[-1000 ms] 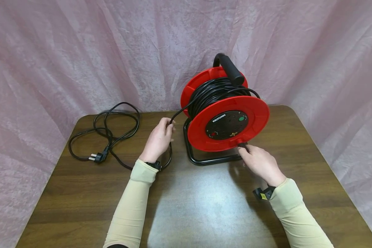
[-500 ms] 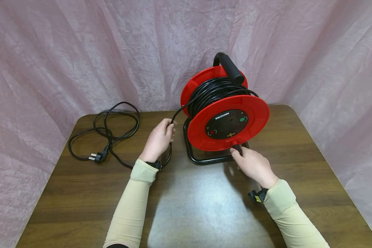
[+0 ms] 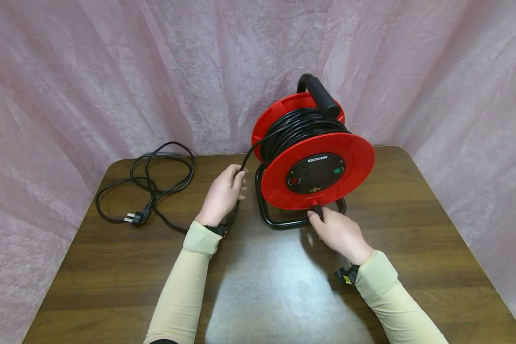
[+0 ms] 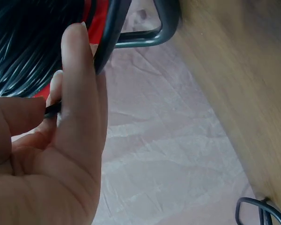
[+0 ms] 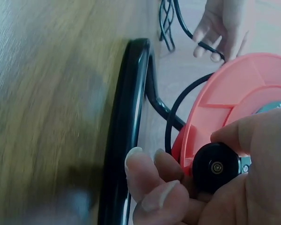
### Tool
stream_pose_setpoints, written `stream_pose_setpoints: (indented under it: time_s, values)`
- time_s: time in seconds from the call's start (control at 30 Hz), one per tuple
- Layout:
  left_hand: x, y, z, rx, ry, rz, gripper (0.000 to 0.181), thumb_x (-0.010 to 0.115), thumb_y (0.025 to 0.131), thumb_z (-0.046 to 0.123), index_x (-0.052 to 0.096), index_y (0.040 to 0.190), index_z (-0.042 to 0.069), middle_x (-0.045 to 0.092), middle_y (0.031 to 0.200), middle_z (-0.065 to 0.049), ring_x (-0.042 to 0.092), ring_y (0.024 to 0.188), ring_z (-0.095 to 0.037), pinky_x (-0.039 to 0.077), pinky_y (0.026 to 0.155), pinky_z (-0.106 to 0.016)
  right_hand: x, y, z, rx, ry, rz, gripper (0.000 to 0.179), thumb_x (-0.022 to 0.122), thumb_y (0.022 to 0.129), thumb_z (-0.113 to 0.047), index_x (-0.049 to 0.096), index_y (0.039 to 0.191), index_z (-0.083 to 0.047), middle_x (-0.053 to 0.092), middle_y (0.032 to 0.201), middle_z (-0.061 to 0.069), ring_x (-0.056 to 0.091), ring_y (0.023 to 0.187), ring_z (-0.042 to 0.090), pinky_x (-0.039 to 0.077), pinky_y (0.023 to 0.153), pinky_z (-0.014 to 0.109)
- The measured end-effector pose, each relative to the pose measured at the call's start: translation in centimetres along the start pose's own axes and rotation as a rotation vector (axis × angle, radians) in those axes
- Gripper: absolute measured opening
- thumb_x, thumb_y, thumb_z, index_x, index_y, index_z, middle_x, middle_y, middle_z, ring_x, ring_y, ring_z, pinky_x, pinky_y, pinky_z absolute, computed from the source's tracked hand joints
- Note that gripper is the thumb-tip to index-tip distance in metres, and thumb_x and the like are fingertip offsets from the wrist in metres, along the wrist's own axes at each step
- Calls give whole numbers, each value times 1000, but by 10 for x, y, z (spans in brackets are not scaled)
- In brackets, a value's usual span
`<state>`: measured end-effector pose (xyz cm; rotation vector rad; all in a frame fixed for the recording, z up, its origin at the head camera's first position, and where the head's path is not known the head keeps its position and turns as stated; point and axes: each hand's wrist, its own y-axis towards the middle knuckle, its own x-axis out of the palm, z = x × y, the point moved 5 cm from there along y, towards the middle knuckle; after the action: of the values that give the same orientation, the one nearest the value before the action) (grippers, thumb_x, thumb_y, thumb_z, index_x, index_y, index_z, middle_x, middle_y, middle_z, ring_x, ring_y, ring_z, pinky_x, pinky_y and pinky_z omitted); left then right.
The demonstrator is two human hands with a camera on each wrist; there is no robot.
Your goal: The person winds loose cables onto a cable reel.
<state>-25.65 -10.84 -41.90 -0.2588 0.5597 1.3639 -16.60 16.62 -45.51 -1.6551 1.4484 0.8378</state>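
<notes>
A red cable reel (image 3: 279, 191) with a black face stands on its black tube frame (image 3: 284, 224), wound with many turns of black cable (image 3: 301, 126). My left hand (image 3: 221, 196), left of the reel, pinches the cable between thumb and fingers where it runs off the drum; the left wrist view shows the thumb (image 4: 18, 112) against it. At the lower rim of the reel my right hand (image 3: 341, 234) grips the small black crank knob (image 3: 316, 210). In the right wrist view, thumb and fingers curl round that knob (image 5: 216, 167).
Loose black cable (image 3: 185, 181) lies in loops on the left of the wooden table (image 3: 112, 267), ending in a three-pin plug (image 3: 138, 218). The reel's black carrying handle (image 3: 322, 98) juts out above the drum. A pink curtain (image 3: 198, 71) hangs behind the table.
My right hand has moved left with the crank knob along the reel's bottom, and the reel's face has turned clockwise. My left hand stays nearly in place on the cable.
</notes>
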Motion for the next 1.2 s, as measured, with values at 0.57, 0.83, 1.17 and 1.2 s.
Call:
stream_pose_setpoints:
  time_s: [0.57, 0.83, 1.17, 1.2]
  values:
    - [1, 0, 3, 81, 110, 13, 31, 47, 106, 2, 59, 135, 4, 65, 102, -12, 67, 88, -27, 57, 75, -34, 9, -2, -14, -38, 4, 36, 41, 44, 105, -44, 55, 79, -14, 64, 77, 6, 68, 82, 35, 52, 68, 52]
    - [5, -2, -2, -12, -15, -35, 28, 44, 111, 10, 57, 134, 3, 63, 103, -13, 69, 95, -34, 62, 64, -46, 13, -2, -21, -47, 23, 18, 43, 44, 106, -44, 54, 76, -14, 55, 67, 3, 60, 69, 27, 48, 63, 44]
    - [5, -3, -5, -83, -34, -41, 27, 44, 112, 24, 61, 123, 6, 67, 97, -17, 71, 90, -39, 62, 63, -38, 15, -1, -26, -54, 38, 15, 44, 44, 106, -44, 54, 75, -15, 56, 65, 0, 61, 70, 25, 49, 66, 43]
    - [5, -3, -5, -90, -29, -40, 27, 44, 112, 26, 62, 120, 7, 68, 96, -17, 71, 88, -39, 61, 62, -38, 15, 0, -26, -53, 40, 13, 44, 44, 106, -45, 54, 75, -15, 56, 65, 0, 61, 70, 24, 49, 66, 43]
